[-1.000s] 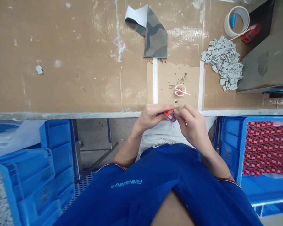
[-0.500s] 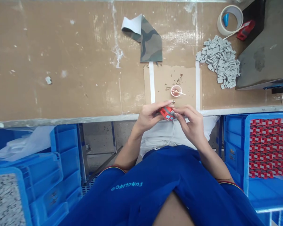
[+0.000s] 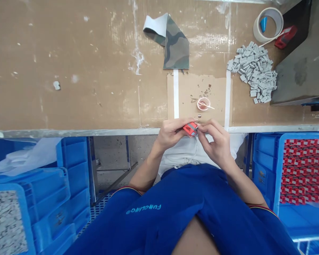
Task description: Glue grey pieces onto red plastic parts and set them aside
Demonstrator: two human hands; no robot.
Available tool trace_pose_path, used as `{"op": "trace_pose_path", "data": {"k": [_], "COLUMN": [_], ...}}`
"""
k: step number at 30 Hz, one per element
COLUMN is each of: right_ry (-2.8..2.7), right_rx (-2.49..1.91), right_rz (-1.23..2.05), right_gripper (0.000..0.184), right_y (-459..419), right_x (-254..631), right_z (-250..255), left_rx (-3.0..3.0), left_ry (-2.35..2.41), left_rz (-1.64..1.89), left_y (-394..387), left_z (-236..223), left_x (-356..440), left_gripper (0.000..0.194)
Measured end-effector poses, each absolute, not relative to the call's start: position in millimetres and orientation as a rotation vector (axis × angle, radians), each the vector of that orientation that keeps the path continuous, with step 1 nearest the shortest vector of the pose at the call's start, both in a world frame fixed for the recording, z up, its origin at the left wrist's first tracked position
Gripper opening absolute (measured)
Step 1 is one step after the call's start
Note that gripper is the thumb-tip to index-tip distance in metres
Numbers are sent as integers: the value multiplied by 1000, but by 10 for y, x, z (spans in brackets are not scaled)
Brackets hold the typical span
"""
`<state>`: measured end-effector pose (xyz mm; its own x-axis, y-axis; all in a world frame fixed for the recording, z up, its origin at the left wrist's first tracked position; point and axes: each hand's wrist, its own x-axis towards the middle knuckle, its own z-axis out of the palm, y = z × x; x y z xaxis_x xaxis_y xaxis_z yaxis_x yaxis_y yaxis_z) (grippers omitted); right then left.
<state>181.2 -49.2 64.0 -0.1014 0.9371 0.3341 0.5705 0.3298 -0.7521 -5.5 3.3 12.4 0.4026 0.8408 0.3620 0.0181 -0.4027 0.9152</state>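
Observation:
My left hand [image 3: 171, 132] is closed on what looks like a small red toy car [image 3: 189, 128] with a grey band across it, just off the table's front edge. Thumb and index finger grip it from the left. My right hand [image 3: 214, 140] pinches at its right end, where a small grey bit shows between the fingertips; whether that bit is separate, I cannot tell. Beyond the hands, a small cup [image 3: 203, 104] of pinkish liquid stands on a cardboard sheet [image 3: 215, 86] with a thin white stick in it. A tiny shiny round piece [image 3: 199, 116] lies in front of the cup.
Small grey parts [image 3: 256, 72] are heaped at the right, near a tape roll [image 3: 258, 34], another red piece [image 3: 285, 37] and a dark box [image 3: 300, 78]. A camouflage strip [image 3: 177, 46] lies behind. Blue crates flank me; the right crate [image 3: 268, 152] holds rows of red pieces [image 3: 303, 170].
The view has shifted slightly, moving the table items right in the picture. The red toy car has turned a little in my left hand, and my right fingertips stay at its right end.

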Motion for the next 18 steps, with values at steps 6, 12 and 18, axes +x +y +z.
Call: {"op": "trace_pose_path", "data": {"k": [6, 12, 18], "right_ry": [-1720, -1864, -1918], "right_rx": [-1277, -1278, -1355], "right_rz": [666, 722, 489], "right_gripper": [12, 12, 14], "right_y": [-516, -455, -434], "right_x": [1875, 2043, 1990], "right_z": [590, 673, 652], "left_rx": [1723, 1618, 1477], "left_ry": [683, 591, 646], "left_rz": [1059, 982, 1059], "left_y": [96, 141, 52], "left_z": [148, 156, 81], "left_x": [-87, -80, -23], "left_gripper": [33, 40, 63]}}
